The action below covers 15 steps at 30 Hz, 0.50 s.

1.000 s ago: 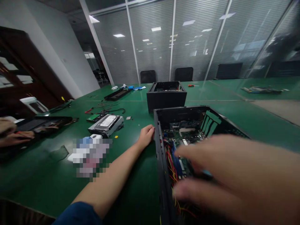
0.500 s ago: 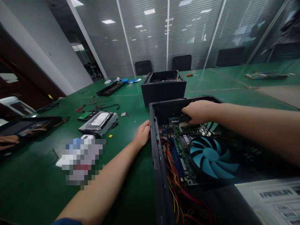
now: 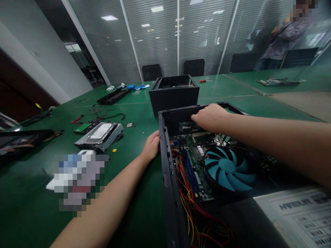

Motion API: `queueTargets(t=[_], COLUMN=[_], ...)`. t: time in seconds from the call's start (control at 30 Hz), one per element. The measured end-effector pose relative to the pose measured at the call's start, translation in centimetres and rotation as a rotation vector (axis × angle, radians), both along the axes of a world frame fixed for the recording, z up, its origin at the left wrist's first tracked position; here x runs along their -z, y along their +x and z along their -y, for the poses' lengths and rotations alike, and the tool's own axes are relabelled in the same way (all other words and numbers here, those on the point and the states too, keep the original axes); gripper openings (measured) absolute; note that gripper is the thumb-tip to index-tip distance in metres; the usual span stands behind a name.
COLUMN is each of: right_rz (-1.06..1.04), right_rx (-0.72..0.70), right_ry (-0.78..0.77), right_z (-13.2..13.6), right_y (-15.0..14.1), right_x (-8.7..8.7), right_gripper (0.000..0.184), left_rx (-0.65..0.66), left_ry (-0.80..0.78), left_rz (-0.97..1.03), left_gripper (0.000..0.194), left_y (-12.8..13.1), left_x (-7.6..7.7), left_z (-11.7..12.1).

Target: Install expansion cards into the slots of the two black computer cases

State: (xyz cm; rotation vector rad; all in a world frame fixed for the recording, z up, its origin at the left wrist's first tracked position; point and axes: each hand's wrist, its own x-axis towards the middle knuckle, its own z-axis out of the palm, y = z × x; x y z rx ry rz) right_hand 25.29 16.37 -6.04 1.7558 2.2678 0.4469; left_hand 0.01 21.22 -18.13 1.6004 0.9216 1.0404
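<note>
An opened black computer case [image 3: 163, 165] lies in front of me, its motherboard [image 3: 190, 141] and large teal-bladed fan [image 3: 227, 167] exposed. My left hand [image 3: 151, 146] holds the case's left wall from outside, fingertips at its edge. My right hand [image 3: 210, 117] reaches inside, above the far part of the board near a pale slot [image 3: 200, 135]. Its fingers are bent together and point down; whatever they hold is hidden. Red and yellow cables [image 3: 190, 203] run along the left inside. A labelled power supply [image 3: 297, 210] fills the near right corner.
Behind the case stands another black case [image 3: 174, 96]. On the left lie a hard drive [image 3: 102, 132] in a metal bracket, loose cables [image 3: 103, 115] and a black panel [image 3: 113, 96]. A screwdriver [image 3: 204, 81] and circuit boards [image 3: 279, 82] lie farther back. A person [image 3: 284, 38] stands beyond the table.
My right hand has risen slightly from the board. My left hand stays on the case wall. The view has turned a little right, and a person now shows at the upper right.
</note>
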Motion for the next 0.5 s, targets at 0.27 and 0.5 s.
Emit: queueTargets(t=[0.27, 0.5], right_rz=[-0.129, -0.249], right_rx=[-0.057, -0.118], right_ry=[0.015, -0.003], right_z=[1.3, 0.5], right_y=[-0.7, 0.2], right_x=[-1.9, -1.4], right_gripper=[0.03, 0.031], left_rx=[0.071, 0.015], left_ry=[0.046, -0.03], left_rz=[-0.024, 0.014], left_gripper=[0.018, 0.019], left_y=[0.4, 0.4], left_x=[-1.3, -1.5], left_z=[0.7, 1.0])
